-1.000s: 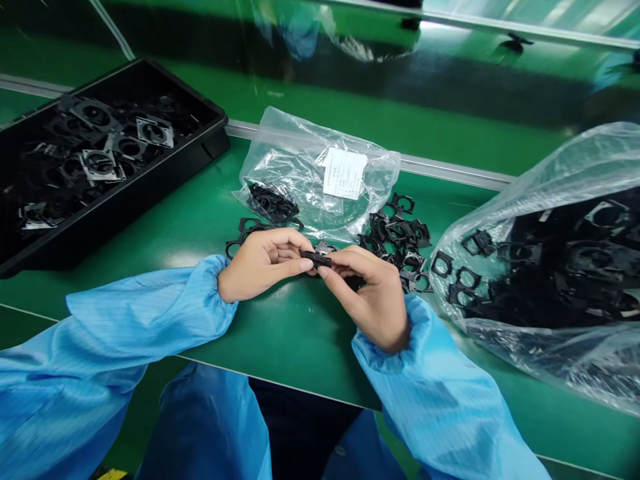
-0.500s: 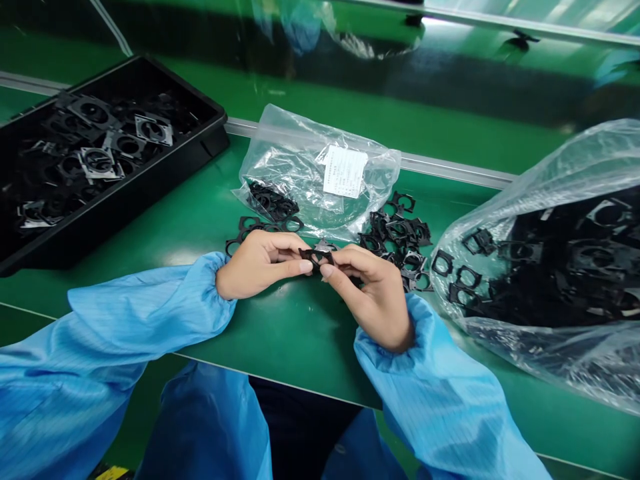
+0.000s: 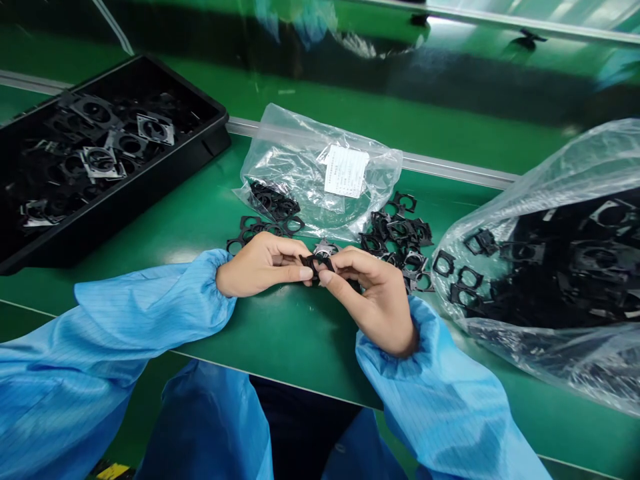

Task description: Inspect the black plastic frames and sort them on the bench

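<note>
Pinching a black frame (image 3: 311, 261) over the green surface (image 3: 290, 333).
Left hand (image 3: 257, 268) and right hand (image 3: 376, 293) grip opposite ends; it looks light and stiff, perhaps brittle, best held by its outer edges.

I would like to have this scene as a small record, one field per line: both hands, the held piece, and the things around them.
Left hand: pinches the left side of the black part
Right hand: pinches the right side of the same piece
Held piece: one black part
Surface: green tabletop
At left: black tray with many dark parts
Beyond the hands: clear bag with white label
Beyond right hand: pile of loose parts
At right: larger plastic bag holding similar pieces
</note>
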Demonstrator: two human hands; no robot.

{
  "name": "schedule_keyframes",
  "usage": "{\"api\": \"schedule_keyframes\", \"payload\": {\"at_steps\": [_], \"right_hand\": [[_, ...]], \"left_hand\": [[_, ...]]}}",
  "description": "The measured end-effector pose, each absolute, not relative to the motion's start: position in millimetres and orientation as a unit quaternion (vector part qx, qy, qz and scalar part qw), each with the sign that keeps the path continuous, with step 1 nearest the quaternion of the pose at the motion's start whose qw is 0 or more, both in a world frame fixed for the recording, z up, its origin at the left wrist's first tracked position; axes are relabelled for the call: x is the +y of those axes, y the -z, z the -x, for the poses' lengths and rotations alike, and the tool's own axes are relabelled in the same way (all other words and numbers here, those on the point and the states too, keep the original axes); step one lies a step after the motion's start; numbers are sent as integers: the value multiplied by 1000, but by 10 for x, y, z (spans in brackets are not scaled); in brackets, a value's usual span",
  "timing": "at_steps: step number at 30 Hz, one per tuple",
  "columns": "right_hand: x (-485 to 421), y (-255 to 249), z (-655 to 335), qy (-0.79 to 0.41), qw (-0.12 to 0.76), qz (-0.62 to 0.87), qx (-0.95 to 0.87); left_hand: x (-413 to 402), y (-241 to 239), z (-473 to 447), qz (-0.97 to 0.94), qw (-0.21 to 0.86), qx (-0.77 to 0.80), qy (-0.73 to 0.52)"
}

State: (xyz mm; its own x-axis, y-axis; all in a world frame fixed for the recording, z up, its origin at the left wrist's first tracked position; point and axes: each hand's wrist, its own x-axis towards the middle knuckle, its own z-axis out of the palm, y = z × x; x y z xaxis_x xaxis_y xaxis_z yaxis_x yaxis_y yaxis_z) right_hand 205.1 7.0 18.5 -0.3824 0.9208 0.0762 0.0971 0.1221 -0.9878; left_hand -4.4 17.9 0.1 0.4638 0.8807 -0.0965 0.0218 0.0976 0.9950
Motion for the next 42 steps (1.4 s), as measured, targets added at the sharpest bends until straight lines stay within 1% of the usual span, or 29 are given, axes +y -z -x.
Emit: {"api": "schedule_keyframes", "payload": {"at_steps": [3, 5, 8, 10, 17, 25, 33, 42], "right_hand": [[84, -189, -2055, -546, 387, 404, -623], [106, -186, -2061, -583, 385, 401, -592], [150, -182, -2079, -641, 364, 392, -550], [175, -184, -2091, -657, 349, 394, -540], [184, -204, -2108, -667, 335, 400, -532], [176, -157, -2080, -669, 359, 399, -515], [190, -180, -2091, -656, 339, 413, -533], [156, -210, -2091, -670, 342, 391, -530]], "left_hand": [[181, -5, 43, -583, 623, 393, -343], [179, -10, 38, -584, 620, 396, -345], [171, -17, 27, -583, 617, 398, -349], [164, -18, 20, -580, 613, 404, -353], [144, -18, 2, -573, 616, 404, -358], [167, -13, 0, -547, 614, 420, -383], [153, -16, -2, -549, 608, 428, -381], [172, -46, 31, -574, 645, 366, -347]]}}
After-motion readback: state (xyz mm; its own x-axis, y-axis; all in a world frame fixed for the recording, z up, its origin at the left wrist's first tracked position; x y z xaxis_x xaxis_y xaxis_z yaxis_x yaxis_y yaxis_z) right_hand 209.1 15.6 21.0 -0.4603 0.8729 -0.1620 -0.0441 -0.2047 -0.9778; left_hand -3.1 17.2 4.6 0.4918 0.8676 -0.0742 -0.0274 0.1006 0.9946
